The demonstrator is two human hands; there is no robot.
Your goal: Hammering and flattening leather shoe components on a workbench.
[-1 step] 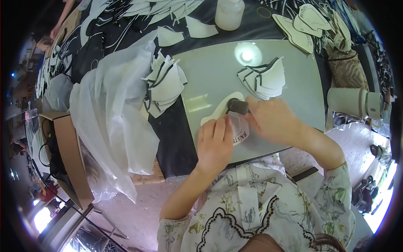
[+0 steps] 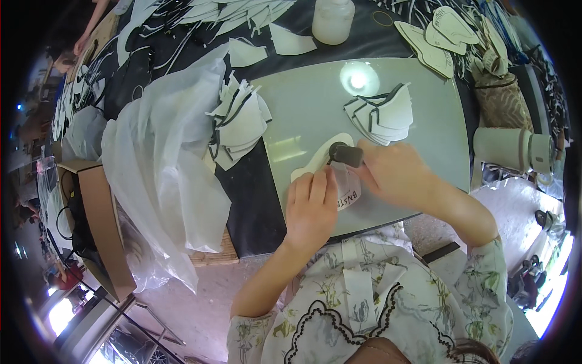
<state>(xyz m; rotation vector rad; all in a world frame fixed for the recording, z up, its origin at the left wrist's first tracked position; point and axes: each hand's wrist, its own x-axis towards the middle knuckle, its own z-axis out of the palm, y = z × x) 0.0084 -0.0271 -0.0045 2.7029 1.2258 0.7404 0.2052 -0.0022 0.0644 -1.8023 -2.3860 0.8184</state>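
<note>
My right hand is closed round a hammer; its dark, blocky head shows past my fingers, while the handle is hidden by the hand. The head lies over a curved cream pattern piece on the grey-green board. My left hand presses its bent fingertips on the near side of that piece, with the thumb mostly hidden. Between my hands, a translucent part overlaps the cream piece, whose lettered near end shows below it.
Dark-edged white pieces form a stack on the board and another at its left edge. A large plastic bag lies farther left, beside a cardboard box. A white jar stands behind; a pale flask lies right.
The hammer head has shifted slightly to the right and tilted a little, along with my right hand. My left hand keeps its place on the cream piece.
</note>
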